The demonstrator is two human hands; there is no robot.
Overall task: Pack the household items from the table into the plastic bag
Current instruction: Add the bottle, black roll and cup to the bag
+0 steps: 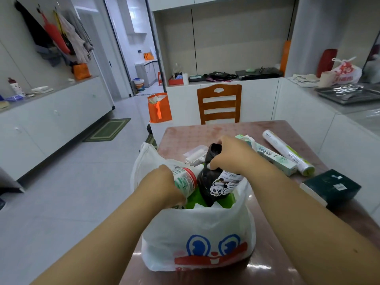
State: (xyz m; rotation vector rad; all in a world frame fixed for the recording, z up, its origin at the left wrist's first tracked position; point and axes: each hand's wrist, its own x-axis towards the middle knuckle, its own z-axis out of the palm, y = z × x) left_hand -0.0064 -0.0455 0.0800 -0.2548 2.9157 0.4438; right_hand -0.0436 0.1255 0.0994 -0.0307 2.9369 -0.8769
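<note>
Partly hidden black pack (213, 182), left fingers unseen

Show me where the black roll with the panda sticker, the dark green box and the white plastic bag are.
Black roll with the panda sticker (207, 182): head view, its dark body.
Dark green box (331, 187): head view, top face.
White plastic bag (197, 223): head view, near wall.

left hand (164, 183) gripping, right hand (230, 155) gripping

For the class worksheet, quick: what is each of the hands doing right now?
Left hand: grips the red-and-green labelled bottle over the plastic bag.
Right hand: grips the black panda-label pack, lowering it into the bag.
</note>
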